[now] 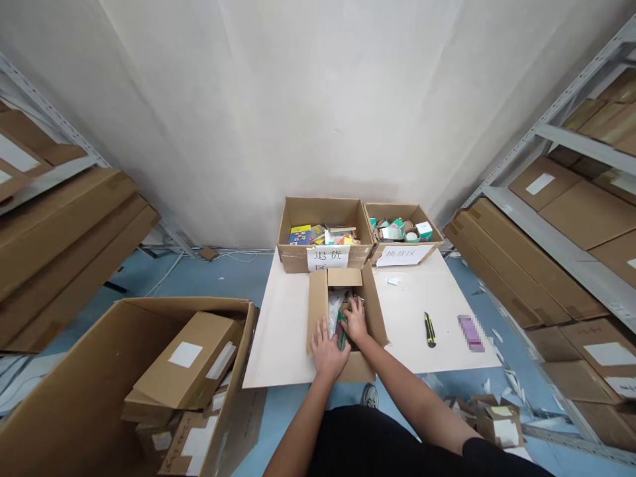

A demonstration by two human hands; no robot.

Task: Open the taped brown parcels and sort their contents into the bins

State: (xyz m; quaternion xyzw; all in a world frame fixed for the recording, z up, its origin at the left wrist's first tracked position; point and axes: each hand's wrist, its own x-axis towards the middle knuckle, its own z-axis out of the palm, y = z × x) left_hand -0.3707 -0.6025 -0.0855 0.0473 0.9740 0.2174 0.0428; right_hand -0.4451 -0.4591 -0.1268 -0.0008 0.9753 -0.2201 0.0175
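A green pack (340,329) is sitting inside an open box (373,301), slanting between the two hands, with part of it hiding behind the fingers. Crumpled clear wrap (336,306) is showing just beyond it, in the same box. The step in hand is looking like sorting through the box: the person is handling the pack down among the flaps. The next move is probably calling for a sure hold on both sides of the pack and a lift past the flaps, without dragging the wrap along.

The left hand (328,354) is lying half open, its fingers stretching forward over the left flap (317,291), its thumb side coming close to the pack; it is not visibly gripping anything. The right hand (355,321) is bending over the pack's right side, back upward, fingers partly curling; whether they are closing on the pack or only touching it, I cannot tell.

The open box is resting on a white counter (412,298), with a cutter (430,330) lying to its right. Behind it, a box of books (293,264) and a box of green-and-white packs (392,212) are standing side by side, while a large box (59,397) is holding parcels (211,331) left of the counter
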